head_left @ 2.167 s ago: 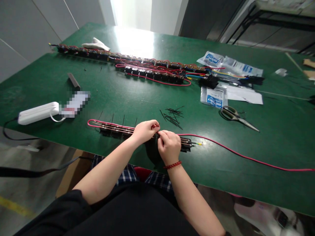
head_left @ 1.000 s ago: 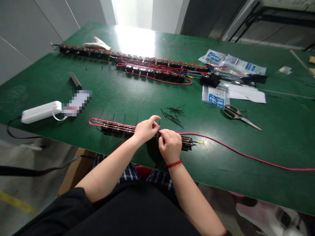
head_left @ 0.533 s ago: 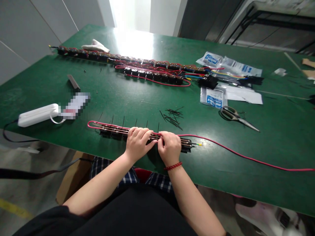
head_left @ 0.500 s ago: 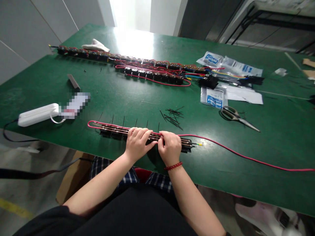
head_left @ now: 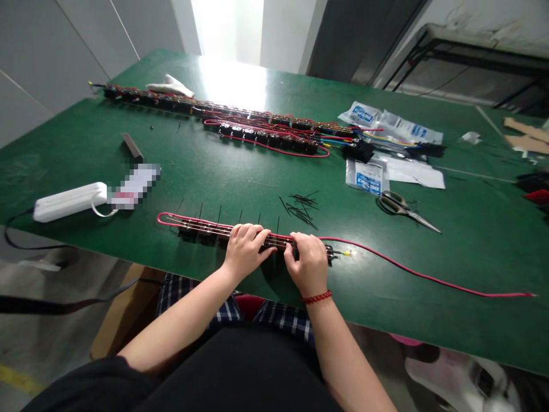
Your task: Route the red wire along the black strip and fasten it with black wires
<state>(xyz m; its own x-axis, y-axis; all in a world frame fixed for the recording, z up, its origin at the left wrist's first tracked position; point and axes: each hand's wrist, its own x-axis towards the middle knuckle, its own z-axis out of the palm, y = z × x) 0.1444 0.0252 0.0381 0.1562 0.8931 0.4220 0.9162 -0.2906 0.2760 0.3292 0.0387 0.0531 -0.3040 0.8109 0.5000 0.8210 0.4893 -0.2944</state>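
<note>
A row of black connector blocks with a red wire looped along it (head_left: 201,228) lies near the front edge of the green table (head_left: 240,171). My left hand (head_left: 246,252) rests on the middle of the row, fingers curled over the wires. My right hand (head_left: 308,262), with a red bead bracelet at the wrist, grips the row's right end. Thin black cable ties stick up from the row. The red wire (head_left: 429,277) trails off to the right.
Loose black ties (head_left: 302,207) lie just beyond the row. Scissors (head_left: 403,207), plastic bags (head_left: 388,123) and papers sit at the right. Two longer wired rows (head_left: 240,117) lie at the back. A white power strip (head_left: 68,201) is at the left.
Both hands stopped pinching a tie above the row and came down onto it. My right hand has since slid a little to the right along the row.
</note>
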